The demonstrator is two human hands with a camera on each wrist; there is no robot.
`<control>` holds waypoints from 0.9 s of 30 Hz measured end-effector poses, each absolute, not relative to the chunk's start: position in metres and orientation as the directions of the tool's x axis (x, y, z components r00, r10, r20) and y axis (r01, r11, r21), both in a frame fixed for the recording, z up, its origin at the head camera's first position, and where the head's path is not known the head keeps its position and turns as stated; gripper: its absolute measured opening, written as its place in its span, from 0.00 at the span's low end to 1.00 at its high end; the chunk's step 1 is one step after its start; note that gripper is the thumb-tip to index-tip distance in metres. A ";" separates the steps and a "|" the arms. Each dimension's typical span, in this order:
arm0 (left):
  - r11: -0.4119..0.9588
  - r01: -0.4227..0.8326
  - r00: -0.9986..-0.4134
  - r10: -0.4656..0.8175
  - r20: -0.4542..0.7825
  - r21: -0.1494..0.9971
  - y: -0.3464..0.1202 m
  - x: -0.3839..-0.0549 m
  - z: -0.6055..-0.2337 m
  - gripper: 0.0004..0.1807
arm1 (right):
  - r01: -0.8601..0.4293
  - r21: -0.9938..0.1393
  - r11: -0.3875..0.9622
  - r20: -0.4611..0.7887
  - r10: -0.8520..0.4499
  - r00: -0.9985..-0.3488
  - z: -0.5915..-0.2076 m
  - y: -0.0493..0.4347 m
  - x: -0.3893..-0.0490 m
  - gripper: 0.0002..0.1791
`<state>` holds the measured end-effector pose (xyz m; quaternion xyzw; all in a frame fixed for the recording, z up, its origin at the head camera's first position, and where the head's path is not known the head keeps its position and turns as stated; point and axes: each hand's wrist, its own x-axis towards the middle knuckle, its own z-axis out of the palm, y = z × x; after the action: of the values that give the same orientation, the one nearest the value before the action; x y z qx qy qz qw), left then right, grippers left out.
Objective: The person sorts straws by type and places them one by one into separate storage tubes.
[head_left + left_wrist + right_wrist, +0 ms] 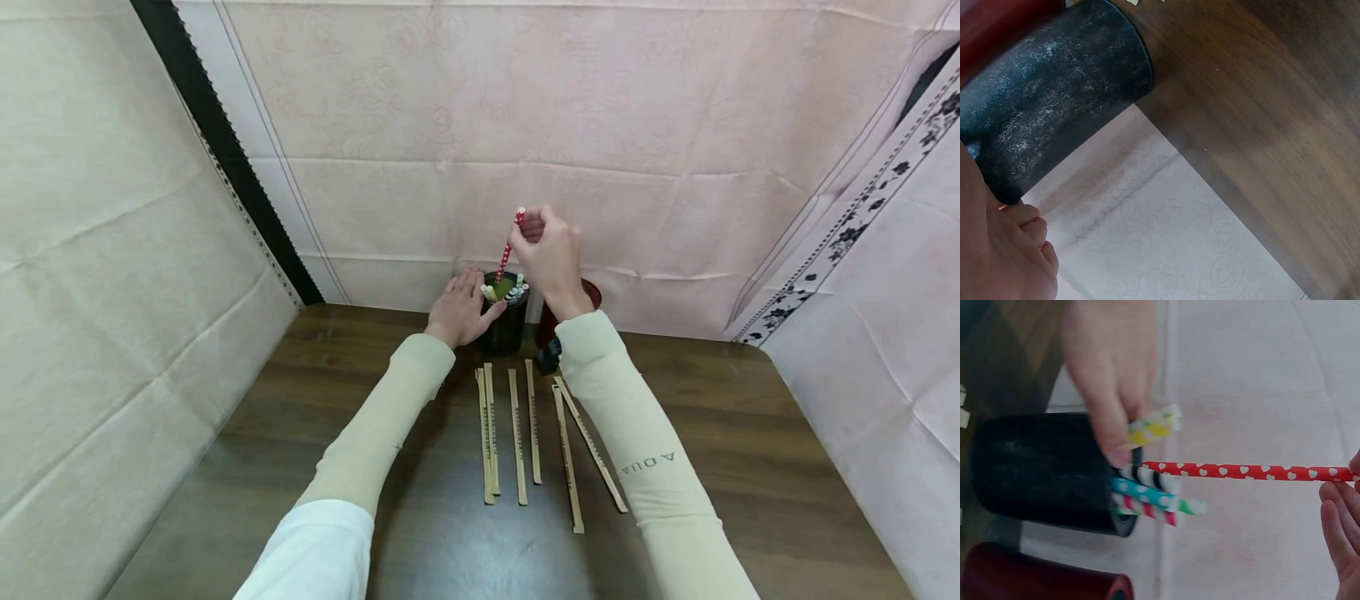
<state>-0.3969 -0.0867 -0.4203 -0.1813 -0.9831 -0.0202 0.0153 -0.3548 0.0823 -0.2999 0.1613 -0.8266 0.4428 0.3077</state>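
Observation:
A black cup [504, 329] stands upright near the back of the table, with several patterned paper straws in it. My left hand [459, 310] grips its rim, thumb at the front and fingers on the far side. The right hand [551, 254] pinches a red paper straw with white hearts [1241, 471] near its top, above the cup. That straw's lower end is inside the cup mouth, hidden by the rim. In the right wrist view, a yellow straw [1150, 432], a black-and-white striped straw [1154, 479] and a blue dotted straw [1144, 494] stick out of the cup.
To the right of the black cup is a red cup [546, 327], partly behind my right wrist. Several narrow tan paper sleeves [517, 437] lie on the wooden table [420, 517] between my forearms. A pale cloth [570, 100] hangs close behind the cups.

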 end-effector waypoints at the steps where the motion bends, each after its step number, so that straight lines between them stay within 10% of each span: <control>1: 0.934 0.356 -0.934 0.355 0.038 0.033 -0.087 -0.397 -0.420 0.52 | -0.526 -0.638 0.563 0.630 -0.012 -0.777 -0.303 0.082 -0.355 0.15; 13: 0.927 0.371 -0.928 0.368 0.060 0.052 -0.089 -0.393 -0.419 0.50 | -0.442 -0.618 0.650 0.513 -0.093 -0.853 -0.298 0.114 -0.357 0.27; 27: 0.923 0.377 -0.926 0.372 0.071 0.076 -0.090 -0.394 -0.421 0.50 | -0.385 -0.310 0.869 0.287 -0.300 -0.910 -0.271 0.186 -0.341 0.34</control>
<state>-0.3938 -0.0899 -0.4207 -0.1909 -0.9802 -0.0440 0.0274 -0.3408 0.1857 -0.2714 0.1785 -0.9599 0.1829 0.1154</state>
